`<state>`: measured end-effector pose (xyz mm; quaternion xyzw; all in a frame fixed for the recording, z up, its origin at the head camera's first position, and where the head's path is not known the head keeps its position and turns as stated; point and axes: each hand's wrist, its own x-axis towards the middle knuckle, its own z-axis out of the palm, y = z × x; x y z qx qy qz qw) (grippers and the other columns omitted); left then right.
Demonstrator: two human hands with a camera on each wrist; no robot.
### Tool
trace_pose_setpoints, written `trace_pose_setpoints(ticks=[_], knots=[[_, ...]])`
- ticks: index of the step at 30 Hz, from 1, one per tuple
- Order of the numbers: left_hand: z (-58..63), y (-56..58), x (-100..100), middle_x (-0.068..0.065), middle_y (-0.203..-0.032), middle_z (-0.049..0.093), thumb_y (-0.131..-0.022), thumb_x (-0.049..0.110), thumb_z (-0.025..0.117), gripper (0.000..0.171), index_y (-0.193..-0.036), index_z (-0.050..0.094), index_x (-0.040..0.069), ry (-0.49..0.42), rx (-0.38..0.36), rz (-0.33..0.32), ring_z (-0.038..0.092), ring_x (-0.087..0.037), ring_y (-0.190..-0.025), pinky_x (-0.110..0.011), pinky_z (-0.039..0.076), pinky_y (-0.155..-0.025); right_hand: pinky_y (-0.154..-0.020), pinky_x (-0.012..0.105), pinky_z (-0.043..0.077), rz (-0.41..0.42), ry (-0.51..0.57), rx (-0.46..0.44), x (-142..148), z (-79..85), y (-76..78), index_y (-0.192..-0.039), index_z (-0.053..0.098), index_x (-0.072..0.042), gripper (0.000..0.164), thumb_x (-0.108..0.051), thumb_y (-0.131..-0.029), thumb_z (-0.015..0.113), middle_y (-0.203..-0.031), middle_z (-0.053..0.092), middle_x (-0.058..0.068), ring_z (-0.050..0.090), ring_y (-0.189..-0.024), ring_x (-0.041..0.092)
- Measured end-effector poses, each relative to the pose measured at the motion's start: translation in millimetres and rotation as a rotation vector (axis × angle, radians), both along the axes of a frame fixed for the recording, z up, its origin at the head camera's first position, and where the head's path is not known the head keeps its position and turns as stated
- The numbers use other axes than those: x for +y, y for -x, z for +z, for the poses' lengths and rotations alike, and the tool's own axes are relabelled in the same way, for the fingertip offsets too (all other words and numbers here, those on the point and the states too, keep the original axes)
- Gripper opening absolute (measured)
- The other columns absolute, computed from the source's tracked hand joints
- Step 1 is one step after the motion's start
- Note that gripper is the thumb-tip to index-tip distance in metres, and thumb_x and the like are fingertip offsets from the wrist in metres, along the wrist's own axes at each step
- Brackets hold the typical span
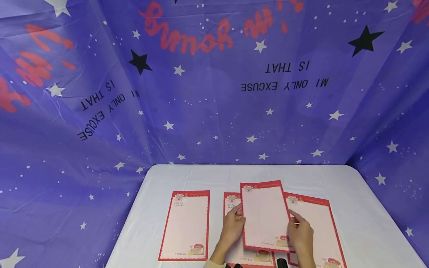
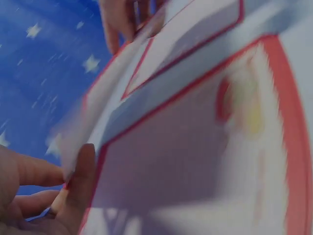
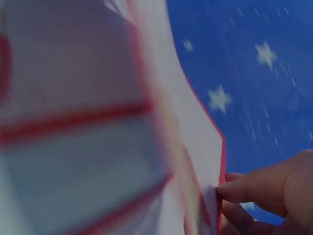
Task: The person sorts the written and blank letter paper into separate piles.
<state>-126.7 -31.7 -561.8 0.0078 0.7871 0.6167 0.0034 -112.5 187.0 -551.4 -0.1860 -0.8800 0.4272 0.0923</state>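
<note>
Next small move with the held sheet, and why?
Probably ease the held sheet slightly left, over the middle sheet, before any lowering. The left hand and right hand pinch its opposite side edges, so a small shift looks controllable. In the head view it overlaps parts of both the middle sheet and the right sheet.

Soft, even light brightens the table (image 1: pixel 365 212) in a clear head view; both wrist views run dim and bluish, the held sheet (image 1: pixel 264 214) blurred, shadow darkening a lower sheet (image 2: pixel 181 152) in the left.
</note>
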Motion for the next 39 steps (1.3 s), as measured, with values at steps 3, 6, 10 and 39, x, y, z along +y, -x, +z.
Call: trace_pose_setpoints(ticks=[3, 6, 10, 39], knots=[[-2.4, 0.8, 24.6, -0.003, -0.095, 0.065, -0.088, -0.007, 0.065, 0.051, -0.137, 0.057, -0.016, -0.049, -0.019, -0.062, 0.053, 0.001, -0.071, -0.017, 0.046, -0.062, -0.063, 0.036, 0.044, -0.069, -0.012, -0.012, 25.3, 2.9, 1.7, -0.129, 0.066, 0.011, 0.038, 0.001, -0.095, 0.052, -0.101, 0.068, 0.032, 0.064, -0.082, 0.037], [0.0, -2.5, 50.6, 0.001, -0.093, 0.062, -0.088, -0.007, 0.067, 0.054, -0.140, 0.054, -0.016, -0.084, -0.073, -0.136, 0.052, 0.002, -0.067, -0.015, 0.045, -0.058, -0.065, 0.038, 0.044, -0.134, -0.017, -0.032, 49.2, 5.3, -0.2, -0.131, 0.064, 0.010, 0.040, 0.001, -0.095, 0.049, -0.107, 0.066, 0.035, 0.064, -0.091, 0.043], [4.1, -10.8, 83.0, 0.006, -0.090, 0.058, -0.088, -0.009, 0.067, 0.057, -0.143, 0.053, -0.013, -0.097, -0.140, -0.209, 0.050, 0.002, -0.062, -0.013, 0.042, -0.054, -0.063, 0.036, 0.045, -0.202, 0.009, -0.089, 80.1, 4.8, -7.8, -0.134, 0.061, 0.010, 0.044, -0.001, -0.095, 0.046, -0.113, 0.063, 0.037, 0.062, -0.085, 0.038], [-11.4, -27.3, 107.7, -0.002, -0.093, 0.047, -0.087, 0.008, 0.068, 0.052, -0.132, 0.063, -0.016, 0.259, -0.076, -0.333, 0.043, -0.007, -0.080, -0.021, 0.048, -0.080, -0.058, 0.043, 0.056, -0.244, -0.007, -0.193, 108.6, -41.1, -15.8, -0.133, 0.053, 0.021, 0.048, -0.006, -0.093, 0.047, -0.111, 0.050, 0.049, 0.065, -0.069, 0.044]])
